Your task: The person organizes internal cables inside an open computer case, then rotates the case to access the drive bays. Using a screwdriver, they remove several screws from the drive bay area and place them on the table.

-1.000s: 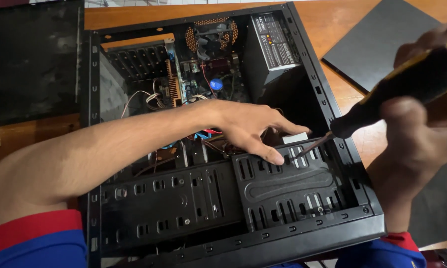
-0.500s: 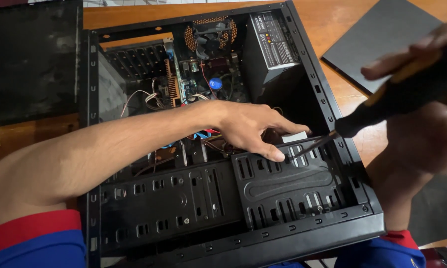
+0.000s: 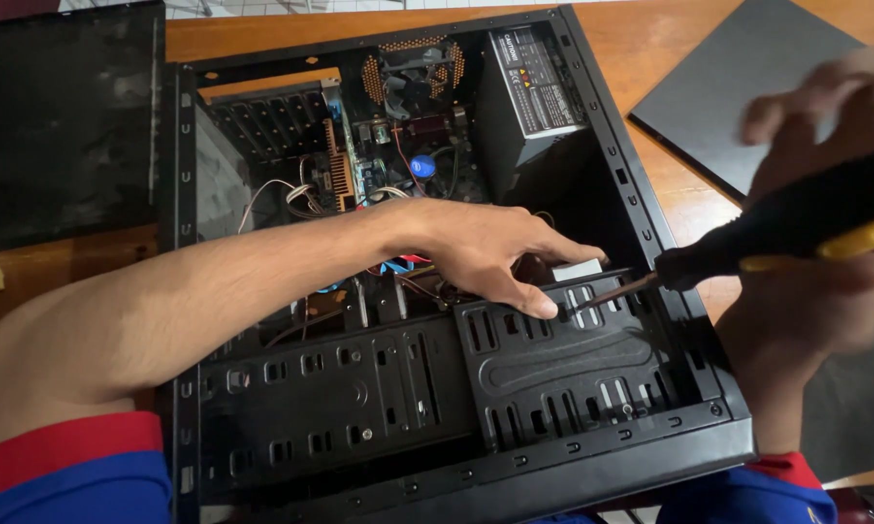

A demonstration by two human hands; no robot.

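Reaching across the open computer case (image 3: 650, 223), the left hand (image 3: 476, 252) lies flat and loosely spread, its fingertips (image 3: 544, 309) pressing on the top edge of the black drive cage (image 3: 553, 369) near the case's front right corner. It holds nothing. The right hand (image 3: 825, 262), blurred, is wrapped around the black-and-yellow handle of a screwdriver (image 3: 776, 238), whose thin shaft angles down and left so its tip sits at a slot in the cage, just beside those fingertips. Deeper in the case sit the power supply (image 3: 534, 87), a fan (image 3: 413, 78) and loose wires. A dark side panel (image 3: 747, 87) lies on the wooden table (image 3: 650, 39).
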